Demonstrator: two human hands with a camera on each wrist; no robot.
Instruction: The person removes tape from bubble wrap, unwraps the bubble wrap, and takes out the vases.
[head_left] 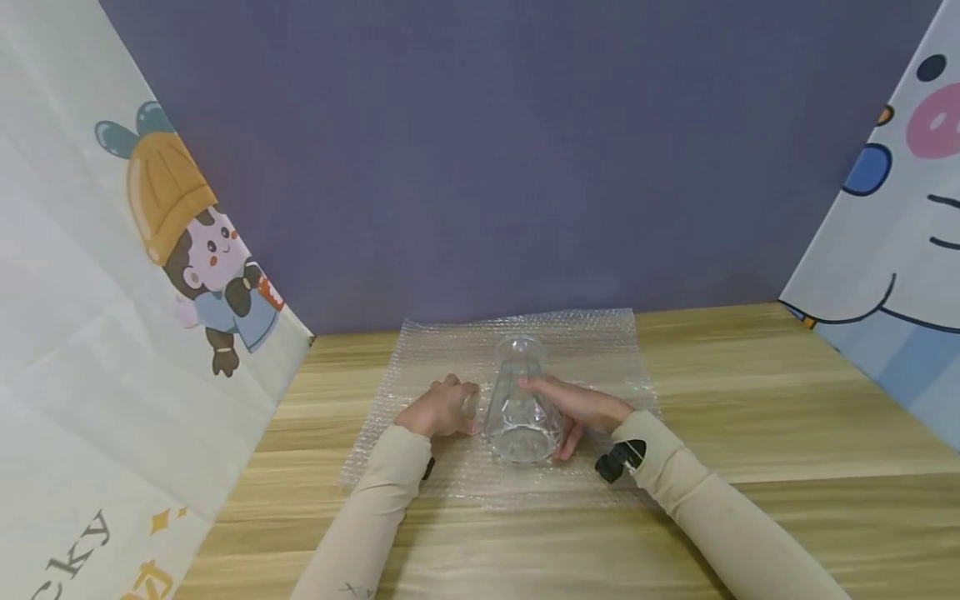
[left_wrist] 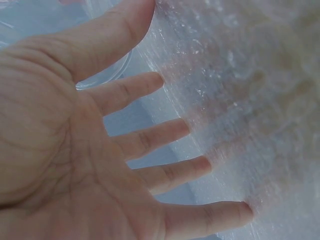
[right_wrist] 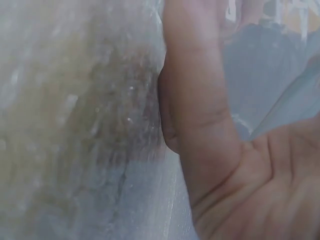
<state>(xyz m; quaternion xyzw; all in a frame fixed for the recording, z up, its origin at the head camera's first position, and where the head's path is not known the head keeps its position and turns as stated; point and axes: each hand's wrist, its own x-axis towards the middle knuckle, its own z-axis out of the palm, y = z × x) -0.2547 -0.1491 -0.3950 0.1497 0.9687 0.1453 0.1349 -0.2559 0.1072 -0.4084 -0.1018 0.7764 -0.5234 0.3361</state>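
A clear glass vase (head_left: 517, 408) is over a sheet of bubble wrap (head_left: 442, 346), with its flared rim farther from me and its wide base nearer. My right hand (head_left: 585, 408) holds the vase from the right, thumb across its side and the other fingers lower down beside it. To the left of the vase, my left hand (head_left: 446, 408) is a small gap away from the glass. In the left wrist view its fingers are spread, and the fingertips touch the bubble wrap (left_wrist: 250, 125). The right wrist view shows little of the glass behind the hand.
A wood-grain table (head_left: 750, 400) extends on both sides of the wrap. Behind it stands a dark blue-purple panel (head_left: 525, 167). White cloths with cartoon prints hang at the left (head_left: 75, 292) and right (head_left: 900, 250).
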